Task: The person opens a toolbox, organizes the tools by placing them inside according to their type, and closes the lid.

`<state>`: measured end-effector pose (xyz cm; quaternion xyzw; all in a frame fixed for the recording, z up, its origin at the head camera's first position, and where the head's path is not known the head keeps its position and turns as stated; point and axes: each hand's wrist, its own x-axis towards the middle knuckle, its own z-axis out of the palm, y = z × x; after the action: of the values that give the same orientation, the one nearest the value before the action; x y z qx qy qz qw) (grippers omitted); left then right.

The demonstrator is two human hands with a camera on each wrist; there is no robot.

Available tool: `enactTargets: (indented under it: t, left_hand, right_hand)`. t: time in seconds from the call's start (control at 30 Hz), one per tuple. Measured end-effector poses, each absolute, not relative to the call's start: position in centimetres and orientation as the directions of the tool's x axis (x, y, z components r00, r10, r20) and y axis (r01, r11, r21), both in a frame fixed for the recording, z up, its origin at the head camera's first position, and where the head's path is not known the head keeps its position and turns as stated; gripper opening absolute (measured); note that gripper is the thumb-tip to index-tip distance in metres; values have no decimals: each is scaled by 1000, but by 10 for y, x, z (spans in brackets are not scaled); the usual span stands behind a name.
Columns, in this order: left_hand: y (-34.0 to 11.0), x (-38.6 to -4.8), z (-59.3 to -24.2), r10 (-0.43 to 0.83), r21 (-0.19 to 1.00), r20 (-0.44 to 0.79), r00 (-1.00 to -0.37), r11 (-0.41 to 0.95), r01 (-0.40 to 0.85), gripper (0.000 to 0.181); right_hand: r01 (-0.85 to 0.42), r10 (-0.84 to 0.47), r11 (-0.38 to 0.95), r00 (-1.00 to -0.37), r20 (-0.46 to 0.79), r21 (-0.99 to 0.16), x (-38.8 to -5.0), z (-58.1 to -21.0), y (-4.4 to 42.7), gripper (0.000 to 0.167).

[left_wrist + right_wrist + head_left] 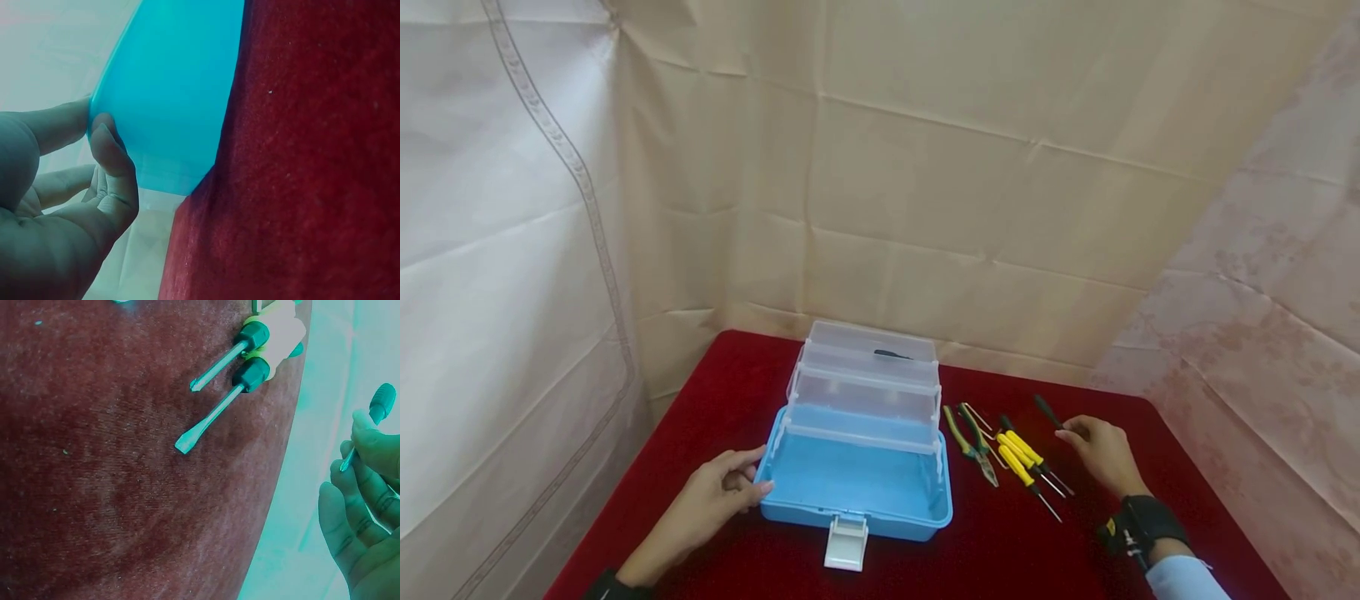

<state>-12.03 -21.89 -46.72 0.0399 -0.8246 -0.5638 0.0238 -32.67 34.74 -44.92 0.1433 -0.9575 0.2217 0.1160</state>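
A blue toolbox (850, 518) stands with its lid raised and clear trays (868, 392) spread out behind the base. At its left side, my left hand (718, 492) pinches the rim; the left wrist view shows fingertips against the blue wall (169, 106). Off to the right, my right hand (1101, 450) holds a small dark-handled screwdriver (1047, 410) between thumb and fingers. Its handle and short metal tip also show in the right wrist view, beside the thumb of the hand (369, 506). A small dark tool (891, 355) shows in the uppermost tray.
Green-handled pliers (976, 450) lie right of the toolbox, next to L-shaped hex keys (977, 417). Yellow-handled screwdrivers (1017, 462) lie between the pliers and my right hand. Red cloth (1000, 558) covers the table. Fabric hangings (925, 192) enclose it behind and at both sides.
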Motion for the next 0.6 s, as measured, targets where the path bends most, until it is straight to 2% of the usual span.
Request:
enactTargets:
  t: [0.6]
  left_hand:
    - [-219, -121, -469, -88, 928, 14, -996, 371, -20, 63]
  right_hand:
    - [-342, -221, 857, -920, 325, -386, -327, -441, 336, 22]
